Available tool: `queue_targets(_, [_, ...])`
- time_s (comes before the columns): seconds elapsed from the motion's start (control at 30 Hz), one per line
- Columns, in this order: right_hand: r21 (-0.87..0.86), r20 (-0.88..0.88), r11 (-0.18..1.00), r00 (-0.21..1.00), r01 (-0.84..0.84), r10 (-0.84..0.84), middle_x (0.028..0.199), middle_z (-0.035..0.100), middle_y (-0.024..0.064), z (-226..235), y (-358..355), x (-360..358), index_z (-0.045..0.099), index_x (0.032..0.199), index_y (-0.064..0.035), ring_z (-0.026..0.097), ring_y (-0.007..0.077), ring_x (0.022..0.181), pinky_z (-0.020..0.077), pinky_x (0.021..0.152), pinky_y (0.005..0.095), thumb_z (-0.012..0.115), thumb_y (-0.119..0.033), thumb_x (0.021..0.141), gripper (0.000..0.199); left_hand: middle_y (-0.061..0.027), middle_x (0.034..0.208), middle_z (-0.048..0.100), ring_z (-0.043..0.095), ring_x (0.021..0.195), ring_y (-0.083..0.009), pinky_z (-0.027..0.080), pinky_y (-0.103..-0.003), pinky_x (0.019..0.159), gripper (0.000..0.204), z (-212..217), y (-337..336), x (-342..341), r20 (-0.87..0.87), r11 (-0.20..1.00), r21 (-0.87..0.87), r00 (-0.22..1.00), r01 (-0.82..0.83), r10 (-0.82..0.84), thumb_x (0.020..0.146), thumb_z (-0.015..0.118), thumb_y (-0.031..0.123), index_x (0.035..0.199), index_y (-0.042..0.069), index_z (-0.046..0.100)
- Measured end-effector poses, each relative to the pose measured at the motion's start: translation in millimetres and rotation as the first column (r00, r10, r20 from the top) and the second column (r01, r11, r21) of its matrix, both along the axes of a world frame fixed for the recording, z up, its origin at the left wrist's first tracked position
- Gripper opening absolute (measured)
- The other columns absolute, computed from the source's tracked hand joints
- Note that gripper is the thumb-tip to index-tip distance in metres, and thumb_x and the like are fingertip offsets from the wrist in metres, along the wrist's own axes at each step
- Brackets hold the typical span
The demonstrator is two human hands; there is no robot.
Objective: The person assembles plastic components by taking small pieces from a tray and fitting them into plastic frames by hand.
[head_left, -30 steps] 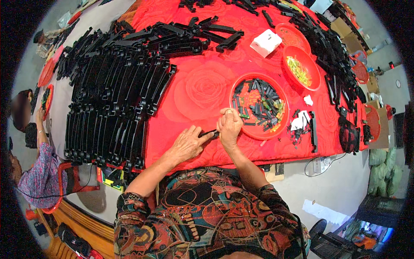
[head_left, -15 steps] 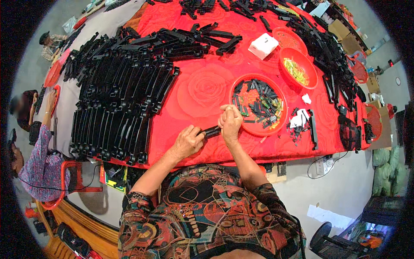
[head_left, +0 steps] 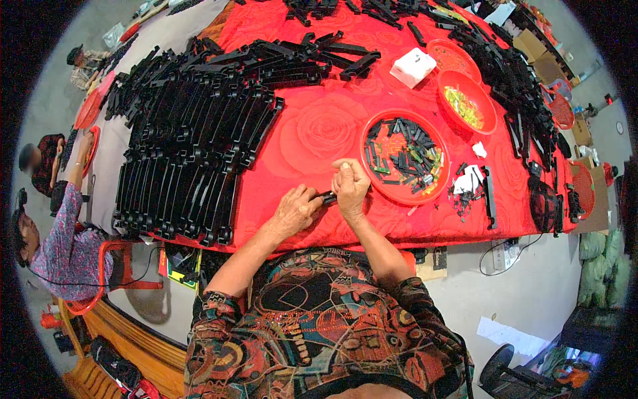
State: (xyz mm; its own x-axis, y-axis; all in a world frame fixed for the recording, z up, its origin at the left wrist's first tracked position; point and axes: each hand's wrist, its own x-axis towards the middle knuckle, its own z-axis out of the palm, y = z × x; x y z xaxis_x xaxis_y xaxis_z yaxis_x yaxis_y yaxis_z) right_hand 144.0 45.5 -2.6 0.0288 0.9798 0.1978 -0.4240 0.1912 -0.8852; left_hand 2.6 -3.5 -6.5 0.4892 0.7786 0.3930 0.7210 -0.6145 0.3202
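Over the near edge of the red tablecloth, my left hand [head_left: 294,211] is closed around a black plastic strip [head_left: 328,197]. My right hand [head_left: 351,188] is curled at the strip's other end, thumb on top. Only a short stretch of the strip shows between the hands; the rest is hidden by my fingers. Just beyond my right hand sits a round red tray [head_left: 366,141] with small black pieces [head_left: 407,151] and a few green and yellow bits. To the left, many long black plastic strips [head_left: 183,183] lie side by side in rows.
A red bowl of yellow-green pieces [head_left: 460,106], a white box [head_left: 413,68] and crumpled white paper [head_left: 468,181] lie at the right. More black parts [head_left: 515,80] are heaped along the right side. A person in a patterned top [head_left: 66,256] works at the left.
My hands have come closer together, and less of the black strip shows between them. The whole view has shifted slightly.
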Motion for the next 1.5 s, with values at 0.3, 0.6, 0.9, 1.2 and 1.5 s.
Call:
queue_targets(0.3, [0.137,0.371,0.989,0.924,0.048,-0.096,0.067,0.049,-0.0013,-12.2,-7.1,-12.3,0.057,0.085,-0.0001,0.044,0.0072,0.059,0.036,0.054,0.0233,0.045,-0.015,0.093,0.021,-0.0081,0.084,0.052,0.052,0.081,-0.0267,0.046,-0.038,0.068,0.019,-0.9,-1.6,-5.1,0.028,0.998,-0.064,1.0,-0.005,0.007,0.068,0.065,0.009,0.086,0.006,0.06])
queue_targets(0.6, [0.104,0.349,0.994,0.935,0.033,-0.068,0.075,0.056,0.0002,-4.0,-11.7,-4.9,0.058,0.089,-0.0005,0.048,0.0065,0.062,0.0385,0.055,0.0217,0.047,-0.008,0.09,0.014,-0.0096,0.085,0.052,0.052,0.084,-0.0277,0.047,-0.038,0.071,0.022,-11.8,1.1,-4.1,-0.037,0.999,0.036,0.999,0.013,-0.012,0.067,0.063,0.007,0.088,0.006,0.058])
queue_targets(0.9, [0.195,-0.036,0.971,0.99,0.14,-0.136,0.055,0.033,-0.0048,35.9,-28.7,28.5,0.054,0.092,0.0015,0.028,0.0027,0.043,0.0237,0.04,0.0201,0.045,-0.009,0.091,0.014,-0.0066,0.087,0.054,0.053,0.08,-0.0242,0.046,-0.035,0.066,0.02,-2.0,-33.9,-10.5,0.08,0.973,0.113,0.978,-0.202,0.194,0.073,0.062,0.011,0.092,0.005,0.061])
queue_targets(1.2, [0.151,-0.103,0.988,0.993,-0.039,0.055,0.054,0.036,-0.0035,50.7,-53.6,21.0,0.055,0.09,0.0024,0.028,0.004,0.042,0.0264,0.039,0.0206,0.046,-0.007,0.088,0.014,-0.0105,0.087,0.057,0.055,0.076,-0.027,0.045,-0.037,0.064,0.026,52.1,-66.3,-61.5,0.128,0.771,0.304,0.825,-0.56,0.55,0.068,0.069,0.011,0.092,0.005,0.062])
queue_targets(1.5, [0.574,0.291,0.517,0.748,-0.635,0.596,0.058,0.055,0.0066,144.9,-71.4,43.7,0.063,0.087,0.0033,0.051,0.019,0.045,0.0368,0.04,0.0318,0.056,-0.009,0.073,0.02,-0.0107,0.09,0.059,0.055,0.085,-0.029,0.045,-0.04,0.075,0.019,74.1,-82.4,-136.2,-0.001,0.507,0.371,0.545,-0.778,0.838,0.072,0.068,0.012,0.09,0.007,0.062])
